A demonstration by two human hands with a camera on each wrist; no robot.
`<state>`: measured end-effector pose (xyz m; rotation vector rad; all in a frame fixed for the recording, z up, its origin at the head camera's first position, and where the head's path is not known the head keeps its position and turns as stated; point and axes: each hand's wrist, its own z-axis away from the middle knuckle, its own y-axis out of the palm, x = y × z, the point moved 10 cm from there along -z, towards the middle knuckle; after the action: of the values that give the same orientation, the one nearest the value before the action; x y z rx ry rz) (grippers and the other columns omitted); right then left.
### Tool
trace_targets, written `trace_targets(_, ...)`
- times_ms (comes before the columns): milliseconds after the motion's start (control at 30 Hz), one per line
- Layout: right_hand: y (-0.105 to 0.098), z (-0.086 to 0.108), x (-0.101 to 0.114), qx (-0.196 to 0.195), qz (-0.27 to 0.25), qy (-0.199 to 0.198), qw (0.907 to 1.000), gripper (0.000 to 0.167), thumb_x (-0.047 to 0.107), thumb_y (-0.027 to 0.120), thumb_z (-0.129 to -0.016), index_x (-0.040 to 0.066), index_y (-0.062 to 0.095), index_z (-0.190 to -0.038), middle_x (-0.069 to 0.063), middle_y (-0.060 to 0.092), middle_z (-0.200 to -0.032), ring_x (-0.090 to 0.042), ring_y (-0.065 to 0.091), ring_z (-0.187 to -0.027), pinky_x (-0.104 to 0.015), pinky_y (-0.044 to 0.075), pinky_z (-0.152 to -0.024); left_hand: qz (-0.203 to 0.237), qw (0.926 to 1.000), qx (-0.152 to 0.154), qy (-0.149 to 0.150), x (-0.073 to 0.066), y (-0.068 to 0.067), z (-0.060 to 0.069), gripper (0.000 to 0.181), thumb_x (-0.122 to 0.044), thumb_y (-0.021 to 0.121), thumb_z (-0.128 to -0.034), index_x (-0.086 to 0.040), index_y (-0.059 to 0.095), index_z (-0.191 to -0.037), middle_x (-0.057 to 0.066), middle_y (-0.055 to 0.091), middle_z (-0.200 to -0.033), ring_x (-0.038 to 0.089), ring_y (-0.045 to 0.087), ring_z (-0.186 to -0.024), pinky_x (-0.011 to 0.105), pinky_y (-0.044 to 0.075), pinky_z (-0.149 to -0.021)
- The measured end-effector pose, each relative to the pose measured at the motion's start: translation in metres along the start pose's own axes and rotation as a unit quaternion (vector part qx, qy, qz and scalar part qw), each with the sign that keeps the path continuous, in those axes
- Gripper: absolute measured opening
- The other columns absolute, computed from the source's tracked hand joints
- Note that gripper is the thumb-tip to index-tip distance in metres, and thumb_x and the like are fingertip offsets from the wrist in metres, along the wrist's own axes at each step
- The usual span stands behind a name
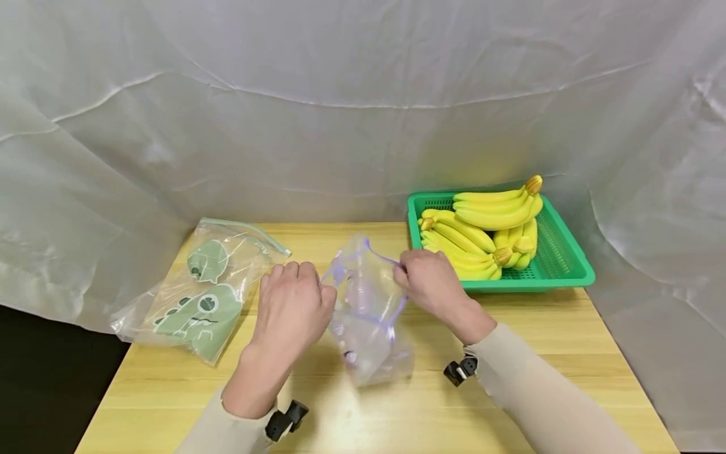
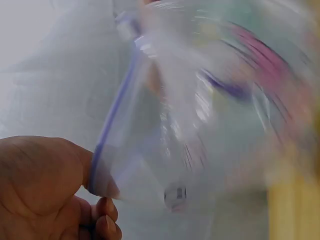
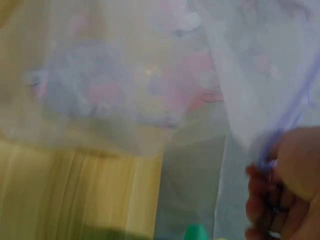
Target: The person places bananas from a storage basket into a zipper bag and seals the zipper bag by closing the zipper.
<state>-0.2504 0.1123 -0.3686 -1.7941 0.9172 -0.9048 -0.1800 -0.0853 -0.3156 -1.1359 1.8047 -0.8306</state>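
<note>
A clear zip bag (image 1: 365,315) with a purple zip edge and printed pictures hangs above the middle of the table, its mouth spread apart. My left hand (image 1: 296,306) pinches one side of the purple rim between thumb and fingers, also plain in the left wrist view (image 2: 50,185). On the opposite side my right hand (image 1: 433,282) grips the rim with curled fingers, seen in the right wrist view too. Pink and purple prints on the bag (image 3: 150,85) are blurred there. No contents can be made out inside it.
Back right on the wooden table (image 1: 363,422), a green basket (image 1: 558,271) holds several bunches of bananas (image 1: 499,211). A larger clear zip bag (image 1: 207,296) with a green dinosaur print lies at the left. Grey sheeting (image 1: 340,126) stands behind and beside the table.
</note>
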Motion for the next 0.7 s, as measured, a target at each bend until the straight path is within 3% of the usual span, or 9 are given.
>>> trace_targets(100, -0.002, -0.003, 0.013, 0.013, -0.056, -0.008, 0.9983, 0.036, 0.021, 0.057, -0.101, 0.017, 0.047, -0.066, 0.002, 0.045, -0.064, -0.018, 0.045, -0.061, -0.039, 0.042, -0.065, 0.005, 0.9999, 0.004, -0.010, -0.008, -0.007, -0.001, 0.021, -0.015, 0.059, -0.0860, -0.009, 0.048, -0.070, 0.007, 0.046, -0.068, 0.034, 0.046, -0.070, 0.042, 0.037, -0.068)
trace_targets(233, 0.000, -0.006, 0.017, 0.024, -0.064, 0.003, 0.9977, 0.029, 0.021, 0.062, -0.099, 0.015, 0.056, -0.071, 0.002, 0.052, -0.068, -0.018, 0.050, -0.066, -0.040, 0.046, -0.069, 0.004, 1.0000, -0.005, 0.001, -0.012, 0.000, -0.006, 0.022, -0.015, 0.063, -0.0842, -0.009, 0.048, -0.069, 0.007, 0.047, -0.066, 0.032, 0.045, -0.066, 0.042, 0.037, -0.066)
trace_targets(400, 0.007, -0.001, 0.015, 0.055, -0.084, 0.026, 0.9946, 0.018, 0.027, 0.067, -0.096, 0.012, 0.069, -0.087, 0.001, 0.065, -0.083, -0.018, 0.058, -0.077, -0.044, 0.051, -0.082, 0.012, 0.9999, 0.002, -0.007, -0.008, 0.010, -0.009, 0.022, -0.015, 0.064, -0.0851, -0.011, 0.049, -0.069, 0.006, 0.048, -0.066, 0.030, 0.046, -0.067, 0.042, 0.038, -0.066)
trace_targets(567, -0.002, 0.006, 0.015, 0.051, -0.098, 0.014, 0.9938, 0.023, 0.033, 0.069, -0.097, 0.011, 0.070, -0.092, -0.001, 0.070, -0.092, -0.020, 0.063, -0.083, -0.047, 0.051, -0.088, 0.032, 0.9989, 0.020, -0.029, -0.004, 0.013, -0.010, 0.018, -0.016, 0.063, -0.0879, -0.010, 0.054, -0.074, 0.005, 0.052, -0.070, 0.030, 0.049, -0.071, 0.042, 0.039, -0.070)
trace_targets(700, -0.012, 0.012, 0.001, 0.043, -0.099, 0.016, 0.9940, 0.024, 0.035, 0.071, -0.099, 0.011, 0.070, -0.093, -0.003, 0.070, -0.092, -0.021, 0.062, -0.084, -0.049, 0.050, -0.087, 0.050, 0.9965, 0.045, -0.048, -0.001, 0.016, -0.010, 0.015, -0.017, 0.061, -0.0881, -0.011, 0.055, -0.076, 0.004, 0.053, -0.072, 0.030, 0.050, -0.074, 0.041, 0.038, -0.072)
